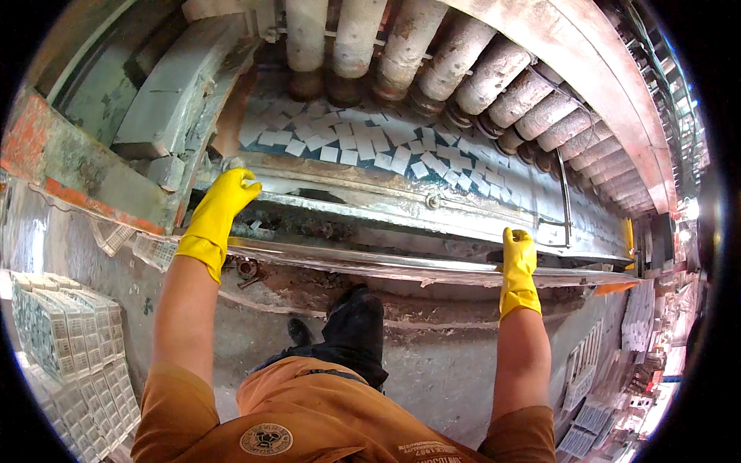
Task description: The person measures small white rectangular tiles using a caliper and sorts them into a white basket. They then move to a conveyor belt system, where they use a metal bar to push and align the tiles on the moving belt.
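Both of my hands wear yellow rubber gloves and hang over the near side of a long machine. My left hand [220,212] has its fingers curled in, beside the left end of a wet metal ledge [363,199]. My right hand [519,262] is closed farther right, above a shiny metal rail [401,265]. What either one grips, if anything, is hidden. Beyond the ledge, many small flat whitish tiles [370,139] lie scattered and overlapping on a wet blue-grey bed [421,174].
A row of thick, worn cylinders [405,46] overhangs the tiles under a pale curved beam [617,85]. At left are a grey block [181,85] and a rusty orange frame [85,166]. Pale slotted trays [69,332] are stacked at lower left. Slatted pieces [590,424] lie at lower right.
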Tool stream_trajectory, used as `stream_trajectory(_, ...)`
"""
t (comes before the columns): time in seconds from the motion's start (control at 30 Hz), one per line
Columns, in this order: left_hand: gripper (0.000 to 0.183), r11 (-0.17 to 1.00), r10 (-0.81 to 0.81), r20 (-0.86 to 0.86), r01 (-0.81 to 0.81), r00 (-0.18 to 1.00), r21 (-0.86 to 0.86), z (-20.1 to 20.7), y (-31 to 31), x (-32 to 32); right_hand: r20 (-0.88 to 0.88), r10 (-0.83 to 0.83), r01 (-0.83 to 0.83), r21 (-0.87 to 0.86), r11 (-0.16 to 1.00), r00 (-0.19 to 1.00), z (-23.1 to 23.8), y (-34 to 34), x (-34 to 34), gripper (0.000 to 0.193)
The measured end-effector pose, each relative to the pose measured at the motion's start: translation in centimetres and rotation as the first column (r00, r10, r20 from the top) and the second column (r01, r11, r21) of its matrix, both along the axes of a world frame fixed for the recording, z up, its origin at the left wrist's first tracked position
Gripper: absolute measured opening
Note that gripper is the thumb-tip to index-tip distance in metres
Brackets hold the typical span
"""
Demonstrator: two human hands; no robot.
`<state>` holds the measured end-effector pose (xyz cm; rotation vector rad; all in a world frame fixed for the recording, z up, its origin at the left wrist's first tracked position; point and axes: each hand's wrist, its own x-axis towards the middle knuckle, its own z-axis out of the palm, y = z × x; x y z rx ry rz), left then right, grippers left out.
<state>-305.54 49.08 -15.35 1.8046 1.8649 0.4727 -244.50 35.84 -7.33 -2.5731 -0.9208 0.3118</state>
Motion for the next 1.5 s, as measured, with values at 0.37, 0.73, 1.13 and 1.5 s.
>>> stream_trajectory(0.37, 0.040, 1.000, -0.005, 0.034, 0.005, 0.999, 0.020, -1.8, -1.2, -0.2, 0.098, 0.024, -0.022, -0.017, 1.000, 0.995, -3.3, -1.5, 3.0, 0.046)
stream_trajectory(0.73, 0.043, 0.999, 0.023, 0.077, -0.022, 0.997, -0.025, -1.4, -1.4, 0.4, 0.156, 0.051, -0.049, -0.016, 0.999, 0.986, -2.3, -2.1, 2.1, 0.046)
stream_trajectory(1.13, 0.041, 0.999, -0.009, 0.083, 0.004, 0.996, 0.052, -3.5, 1.1, -1.1, 0.172, 0.055, -0.051, -0.024, 0.998, 0.983, -2.7, 0.7, 2.3, 0.046)
stream_trajectory(1.5, 0.040, 1.000, 0.007, 0.034, -0.007, 0.999, -0.008, -2.0, 5.5, -0.3, 0.137, 0.043, -0.040, -0.021, 0.999, 0.990, -2.0, 5.5, 3.0, 0.050)
